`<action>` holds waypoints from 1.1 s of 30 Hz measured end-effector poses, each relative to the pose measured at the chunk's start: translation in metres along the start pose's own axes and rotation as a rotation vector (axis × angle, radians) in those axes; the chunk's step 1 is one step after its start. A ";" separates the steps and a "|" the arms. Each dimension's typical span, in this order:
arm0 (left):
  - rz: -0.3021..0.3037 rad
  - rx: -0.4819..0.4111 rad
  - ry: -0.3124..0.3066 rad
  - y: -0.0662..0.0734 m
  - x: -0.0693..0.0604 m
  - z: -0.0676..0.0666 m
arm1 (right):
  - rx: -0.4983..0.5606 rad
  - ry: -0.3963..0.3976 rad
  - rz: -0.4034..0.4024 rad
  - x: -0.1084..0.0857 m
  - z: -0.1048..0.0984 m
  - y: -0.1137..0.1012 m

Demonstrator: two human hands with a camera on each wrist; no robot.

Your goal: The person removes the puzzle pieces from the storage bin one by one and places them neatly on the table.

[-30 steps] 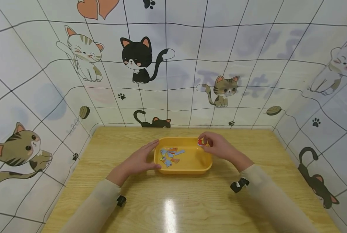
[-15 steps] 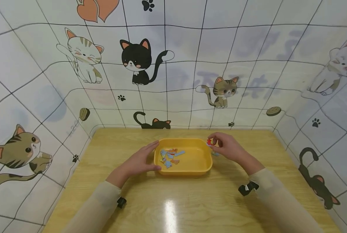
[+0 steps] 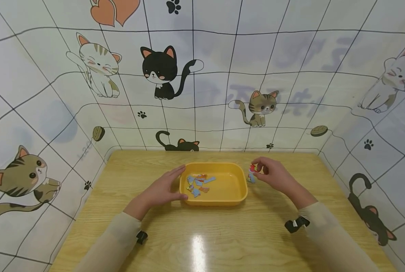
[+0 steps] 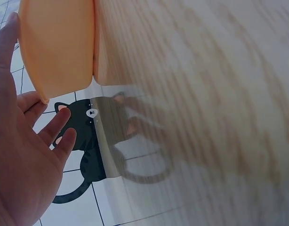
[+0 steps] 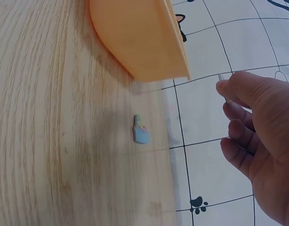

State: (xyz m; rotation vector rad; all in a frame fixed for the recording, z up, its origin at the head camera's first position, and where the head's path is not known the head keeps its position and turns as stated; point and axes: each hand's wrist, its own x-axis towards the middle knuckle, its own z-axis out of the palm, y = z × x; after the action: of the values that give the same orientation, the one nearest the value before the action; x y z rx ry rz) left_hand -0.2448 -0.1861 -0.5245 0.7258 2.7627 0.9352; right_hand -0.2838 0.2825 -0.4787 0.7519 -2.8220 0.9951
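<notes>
Red piece (image 3: 252, 168) is pinched by the right hand (image 3: 273, 174) beside the tray (image 3: 216, 203), touched by the left hand's (image 3: 162, 189) loosely spread fingers; it should be lowered gently, clear of the blue piece (image 5: 141, 136).

In the middle of the frame, a yellow tray (image 3: 224, 190) sits on the table (image 3: 175, 230), blue and orange pieces (image 3: 199, 182) lying in its left half. The left hand (image 3: 159, 190) touches the tray's left end, thumb apart from the fingers. Right of centre, the right hand (image 3: 273, 173) pinches a red piece (image 3: 252, 168) near a blue piece (image 3: 251, 178) just right of the tray. Across the upper frame, the wall (image 3: 216, 49) bears cats, with hearts (image 3: 115, 10) at upper left.
</notes>
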 end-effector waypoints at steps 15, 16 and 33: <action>0.005 0.000 -0.001 -0.002 0.000 0.001 | -0.062 -0.024 0.093 -0.010 0.012 0.038; 0.004 -0.001 -0.002 -0.002 0.000 0.000 | -0.064 -0.028 0.098 -0.010 0.013 0.042; -0.005 -0.001 -0.006 0.002 0.000 -0.001 | -0.045 -0.094 0.211 -0.011 0.029 0.065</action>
State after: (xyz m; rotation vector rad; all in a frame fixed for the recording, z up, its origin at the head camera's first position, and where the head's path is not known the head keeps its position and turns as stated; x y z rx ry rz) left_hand -0.2442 -0.1858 -0.5223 0.7204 2.7572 0.9315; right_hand -0.3014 0.3137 -0.5410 0.5176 -3.0445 0.9403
